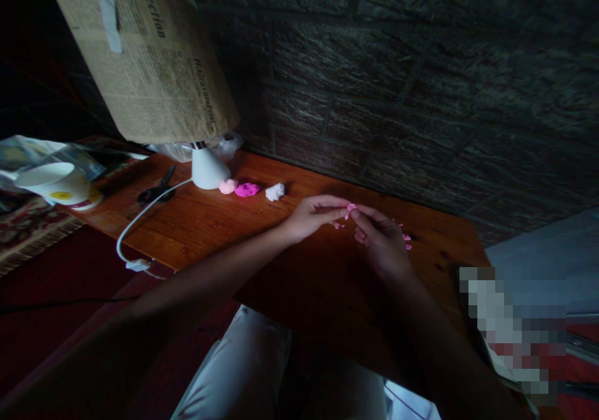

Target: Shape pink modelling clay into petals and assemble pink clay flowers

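Observation:
Between the fingertips of both hands, just above the wooden table, is a small piece of pink modelling clay [350, 209]. My left hand [312, 216] pinches it from the left with thumb and forefinger. From the right, my right hand [381, 239] grips the same piece, its other fingers curled in. Small pink clay bits [407, 239] lie on the table beside my right hand, and a few more show below the fingertips. Further left on the table sit a light pink lump of clay [228, 186], a magenta lump of clay [247, 190] and a white lump of clay [275, 191].
A lamp [209, 168] with a newsprint shade stands at the table's back left, its white cord [122, 236] looping over the front edge. Scissors [156, 189] and a paper cup [58, 183] are further left. A dark brick wall [355, 95] rises behind the table [206, 233].

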The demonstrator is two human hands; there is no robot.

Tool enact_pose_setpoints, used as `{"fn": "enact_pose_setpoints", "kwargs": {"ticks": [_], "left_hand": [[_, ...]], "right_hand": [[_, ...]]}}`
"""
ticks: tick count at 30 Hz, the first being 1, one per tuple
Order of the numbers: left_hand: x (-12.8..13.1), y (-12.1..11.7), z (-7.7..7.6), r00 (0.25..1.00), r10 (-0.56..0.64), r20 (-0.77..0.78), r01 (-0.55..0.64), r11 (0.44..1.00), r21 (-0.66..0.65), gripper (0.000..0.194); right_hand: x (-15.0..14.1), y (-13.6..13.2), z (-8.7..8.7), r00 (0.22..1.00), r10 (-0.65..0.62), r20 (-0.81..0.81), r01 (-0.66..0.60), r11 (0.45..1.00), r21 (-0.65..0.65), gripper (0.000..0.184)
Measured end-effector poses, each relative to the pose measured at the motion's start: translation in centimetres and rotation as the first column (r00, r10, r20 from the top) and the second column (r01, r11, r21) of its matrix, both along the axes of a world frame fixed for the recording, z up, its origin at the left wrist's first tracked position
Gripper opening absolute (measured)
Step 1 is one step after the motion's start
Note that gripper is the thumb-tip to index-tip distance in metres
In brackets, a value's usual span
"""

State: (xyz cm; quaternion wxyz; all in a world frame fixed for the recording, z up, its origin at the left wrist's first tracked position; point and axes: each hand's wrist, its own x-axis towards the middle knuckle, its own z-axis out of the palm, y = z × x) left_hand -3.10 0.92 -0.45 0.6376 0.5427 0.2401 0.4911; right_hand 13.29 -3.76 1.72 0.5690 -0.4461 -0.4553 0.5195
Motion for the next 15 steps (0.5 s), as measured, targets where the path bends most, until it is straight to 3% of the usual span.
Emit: {"fn": "enact_pose_setpoints", "kwargs": {"ticks": [9, 15], "left_hand": [[0.0, -0.1, 0.2, 0.987, -0.087, 0.137, 0.109, 0.981, -0.163, 0.038], [-0.1, 0.1, 0.1, 0.986, -0.068, 0.149, 0.099, 0.972, -0.215, 0.041]], "right_hand": [[0.2, 0.0, 0.8, 0.996, -0.088, 0.009, 0.088, 0.996, -0.017, 0.025], [0.3, 0.0, 1.5, 0.99, -0.138, -0.019, 0.138, 0.99, -0.011, 0.02]]}}
